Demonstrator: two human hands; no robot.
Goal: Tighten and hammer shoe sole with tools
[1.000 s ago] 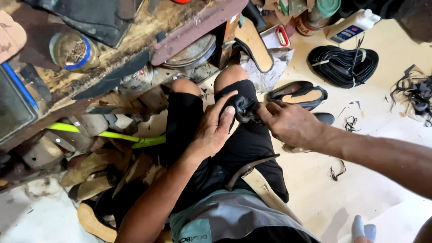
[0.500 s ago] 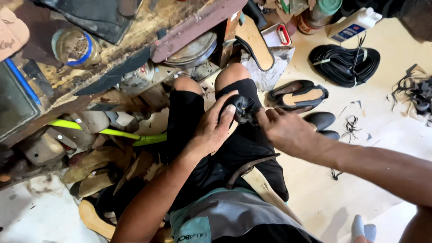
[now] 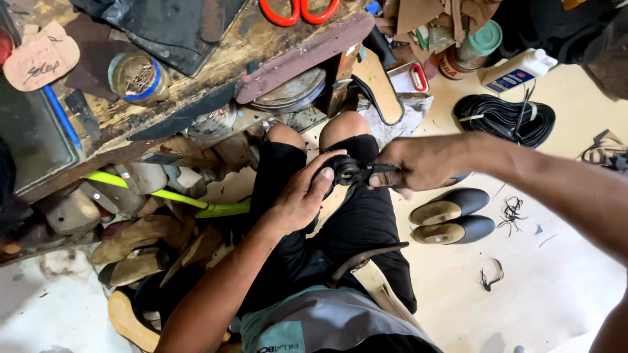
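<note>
Here, over the lap, both hands, left [image 3: 297,202] and right [image 3: 422,163], close on a small black leather shoe part [image 3: 347,171], seemingly mid-shaping, needing a steady pull.

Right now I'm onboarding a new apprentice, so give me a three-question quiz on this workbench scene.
1. True or false: both hands grip the same small black piece over the lap.
2. Which lies on the workbench? A) red-handled scissors B) a hammer C) a saw
3. Fill in: on the floor, right of the knees, stands a pair of black ____.

Key: 1 true, with the left hand and right hand both on it; 2 A; 3 shoes.
</note>
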